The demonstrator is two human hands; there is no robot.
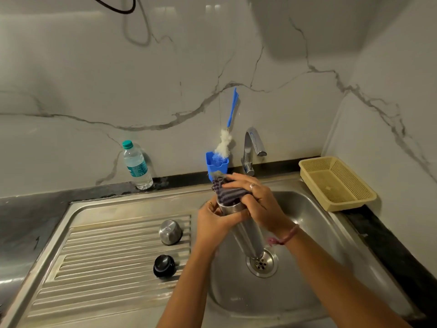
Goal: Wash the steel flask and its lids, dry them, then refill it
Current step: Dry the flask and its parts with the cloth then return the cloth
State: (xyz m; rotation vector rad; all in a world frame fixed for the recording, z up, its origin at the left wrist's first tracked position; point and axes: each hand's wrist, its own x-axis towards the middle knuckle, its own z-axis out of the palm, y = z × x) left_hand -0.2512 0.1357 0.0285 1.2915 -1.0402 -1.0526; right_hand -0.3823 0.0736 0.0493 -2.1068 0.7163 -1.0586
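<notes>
Held the steel flask (246, 229) over the sink basin (314, 209), tilted, mouth up and away from me, base down near the drain (262, 263). My left hand (212, 223) was wrapped around the upper body just under the rim, fingers curled on it. My right hand (254, 196) was closed on a striped cloth (228, 191), pressing it onto and into the flask mouth; the cloth bunched over the opening and a bit stuck out toward the wall. Couldn't tell how deep it went inside. Both lids sat on the ribbed drainboard (99, 263) to the left, well apart from the flask: the steel cap (170, 232) further back, dome side up, and the black stopper (164, 266) nearer me. They were close to each other, not touching. Tap (251, 150) stood behind the basin, spout over it. Blue holder (216, 165) sat just left of the tap with a bottle brush (227, 138) standing in it, handle leaning on the marble wall. Plastic water bottle (137, 165) with green cap stood upright on the counter at the wall, left of the holder. Yellow basket (337, 183) sat on the counter right of the sink.
</notes>
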